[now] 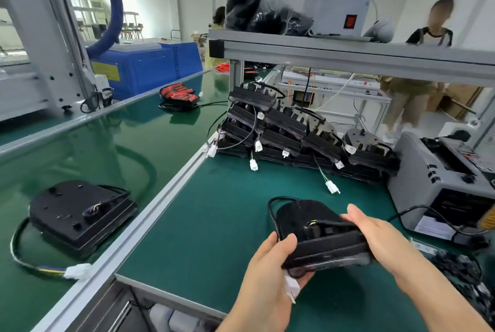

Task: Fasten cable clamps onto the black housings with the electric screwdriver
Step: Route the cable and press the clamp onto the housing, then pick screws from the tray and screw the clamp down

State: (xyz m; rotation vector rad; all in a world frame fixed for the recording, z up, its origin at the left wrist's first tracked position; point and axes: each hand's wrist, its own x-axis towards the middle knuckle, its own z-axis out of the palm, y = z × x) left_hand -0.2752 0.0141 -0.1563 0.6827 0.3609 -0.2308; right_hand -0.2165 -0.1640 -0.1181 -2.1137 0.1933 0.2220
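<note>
Two grips, left (270,274), right (375,235), around housing (330,248)

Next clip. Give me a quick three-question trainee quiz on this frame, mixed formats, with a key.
1. True or false: the left hand and the right hand hold the same black housing.
2. The stack of housings sits: A on the floor, B on the green mat, C on the overhead shelf.
3. Fill in: the cable of the near housing on the conveyor belt ends in a ____ connector.
Key: 1 true; 2 B; 3 white.
</note>
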